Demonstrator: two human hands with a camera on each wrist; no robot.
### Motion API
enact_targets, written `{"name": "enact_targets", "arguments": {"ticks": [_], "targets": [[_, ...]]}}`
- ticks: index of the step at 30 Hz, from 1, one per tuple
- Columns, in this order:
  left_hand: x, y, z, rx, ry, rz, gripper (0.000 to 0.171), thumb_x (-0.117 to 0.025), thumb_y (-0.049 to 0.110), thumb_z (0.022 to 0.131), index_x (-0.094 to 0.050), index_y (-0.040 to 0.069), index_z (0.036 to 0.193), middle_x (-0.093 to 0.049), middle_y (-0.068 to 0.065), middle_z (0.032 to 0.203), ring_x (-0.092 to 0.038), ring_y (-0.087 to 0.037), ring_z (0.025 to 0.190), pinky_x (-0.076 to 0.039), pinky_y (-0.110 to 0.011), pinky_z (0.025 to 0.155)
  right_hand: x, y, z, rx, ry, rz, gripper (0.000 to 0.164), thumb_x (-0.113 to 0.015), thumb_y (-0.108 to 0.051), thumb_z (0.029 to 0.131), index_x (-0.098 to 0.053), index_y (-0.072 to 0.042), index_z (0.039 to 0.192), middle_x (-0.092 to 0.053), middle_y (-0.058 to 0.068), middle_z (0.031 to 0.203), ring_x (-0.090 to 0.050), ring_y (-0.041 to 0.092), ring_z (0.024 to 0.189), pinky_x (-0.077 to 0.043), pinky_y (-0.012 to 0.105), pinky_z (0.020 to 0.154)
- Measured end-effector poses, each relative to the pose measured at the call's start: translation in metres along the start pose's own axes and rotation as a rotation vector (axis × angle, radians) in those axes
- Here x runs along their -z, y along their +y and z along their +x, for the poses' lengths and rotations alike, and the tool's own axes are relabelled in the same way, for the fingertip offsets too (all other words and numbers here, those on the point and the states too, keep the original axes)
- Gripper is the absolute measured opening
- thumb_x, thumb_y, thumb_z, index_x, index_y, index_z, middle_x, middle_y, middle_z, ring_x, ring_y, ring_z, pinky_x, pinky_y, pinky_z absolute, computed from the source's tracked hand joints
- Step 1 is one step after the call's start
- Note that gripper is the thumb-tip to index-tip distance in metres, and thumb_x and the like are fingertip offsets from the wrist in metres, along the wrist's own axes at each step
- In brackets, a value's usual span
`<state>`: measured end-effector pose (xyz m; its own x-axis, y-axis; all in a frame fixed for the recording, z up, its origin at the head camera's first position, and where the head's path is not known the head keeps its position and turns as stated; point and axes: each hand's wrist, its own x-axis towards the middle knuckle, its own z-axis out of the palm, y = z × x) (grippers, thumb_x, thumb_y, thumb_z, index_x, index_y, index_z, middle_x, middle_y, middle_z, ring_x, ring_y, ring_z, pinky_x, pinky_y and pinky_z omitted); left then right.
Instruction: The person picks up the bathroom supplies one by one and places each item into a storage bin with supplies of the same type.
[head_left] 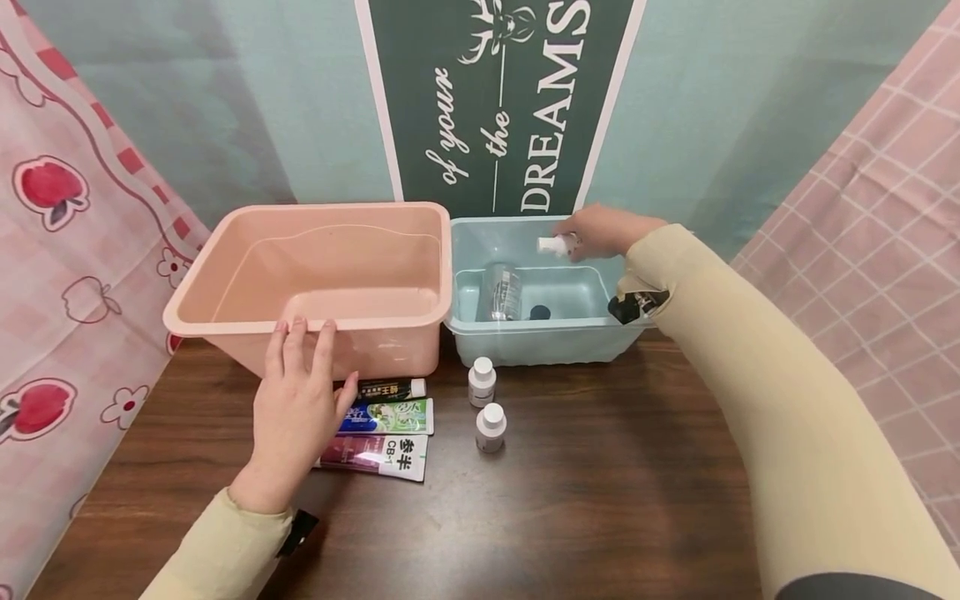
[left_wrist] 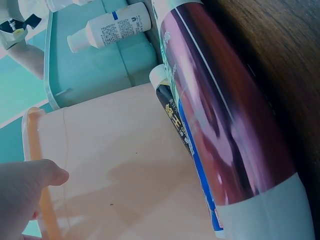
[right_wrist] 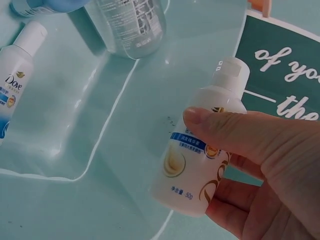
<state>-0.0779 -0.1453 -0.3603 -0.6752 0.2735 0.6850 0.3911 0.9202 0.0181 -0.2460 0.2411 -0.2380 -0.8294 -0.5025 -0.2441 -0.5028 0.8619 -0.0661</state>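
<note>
My right hand [head_left: 603,232] holds a small white bottle [right_wrist: 192,150] with a blue label band, above the back of the blue bin [head_left: 547,330]. In the right wrist view its thumb lies across the bottle's front, with curled fingers behind. Inside that bin are a clear bottle [head_left: 502,292] and, in the right wrist view, a white Dove bottle [right_wrist: 15,80] and part of a blue container [right_wrist: 50,6]. My left hand [head_left: 296,400] rests its extended fingers on the front rim of the pink bin [head_left: 322,327], its thumb apart from them.
Two white-capped bottles, one nearer [head_left: 491,429] and one farther [head_left: 482,383], stand before the blue bin. Beside my left hand lie a black tube [head_left: 390,390], a blue-green tube [head_left: 393,416] and a purple-white toothpaste tube [head_left: 378,455]. Curtains surround the wooden table [head_left: 585,500].
</note>
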Motion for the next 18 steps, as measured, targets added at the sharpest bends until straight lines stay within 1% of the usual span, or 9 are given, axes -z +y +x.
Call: {"name": "enact_targets", "arguments": {"ticks": [5,7,13,15,18], "targets": [[0.001,-0.001,-0.001,-0.004,-0.003,0.008,0.066,-0.063,0.03,0.08,-0.042,-0.004,0.133,-0.035,-0.038,0.128,-0.032,-0.055,0.12,-0.034,-0.057,0.097,-0.001,-0.004,0.007,-0.016,-0.02,-0.006,0.037,-0.064,-0.003,0.083,-0.058,0.002,0.119,-0.061,0.019,0.104,-0.053,0.032,0.09,-0.043,0.046,0.085],[0.001,-0.001,-0.001,-0.001,0.002,0.011,0.067,-0.065,0.029,0.078,-0.042,-0.004,0.133,-0.036,-0.037,0.129,-0.032,-0.055,0.121,-0.036,-0.057,0.096,-0.001,-0.004,0.009,-0.035,-0.03,-0.004,0.037,-0.064,-0.004,0.083,-0.059,0.001,0.12,-0.061,0.019,0.105,-0.052,0.032,0.09,-0.043,0.046,0.086],[0.0,0.0,-0.003,0.01,0.039,0.008,0.072,-0.073,0.025,0.07,-0.045,-0.001,0.132,-0.039,-0.034,0.129,-0.035,-0.052,0.121,-0.041,-0.058,0.089,-0.004,0.0,0.014,-0.063,-0.039,0.006,0.035,-0.063,-0.002,0.082,-0.06,-0.001,0.118,-0.061,0.016,0.099,-0.052,0.029,0.084,-0.043,0.041,0.077],[0.0,0.001,-0.003,0.01,0.039,0.007,0.072,-0.073,0.025,0.07,-0.045,-0.001,0.131,-0.039,-0.034,0.129,-0.035,-0.052,0.122,-0.042,-0.058,0.089,-0.005,0.003,0.014,-0.07,-0.042,0.018,0.036,-0.063,-0.001,0.082,-0.06,0.0,0.117,-0.061,0.016,0.099,-0.052,0.029,0.084,-0.043,0.041,0.077],[0.0,0.0,-0.001,0.006,0.021,0.012,0.071,-0.072,0.025,0.073,-0.044,-0.002,0.132,-0.039,-0.034,0.129,-0.033,-0.052,0.123,-0.04,-0.057,0.092,-0.007,0.008,0.015,-0.077,-0.046,0.02,0.036,-0.064,0.0,0.082,-0.06,0.001,0.118,-0.061,0.018,0.101,-0.052,0.03,0.086,-0.044,0.043,0.079]]}}
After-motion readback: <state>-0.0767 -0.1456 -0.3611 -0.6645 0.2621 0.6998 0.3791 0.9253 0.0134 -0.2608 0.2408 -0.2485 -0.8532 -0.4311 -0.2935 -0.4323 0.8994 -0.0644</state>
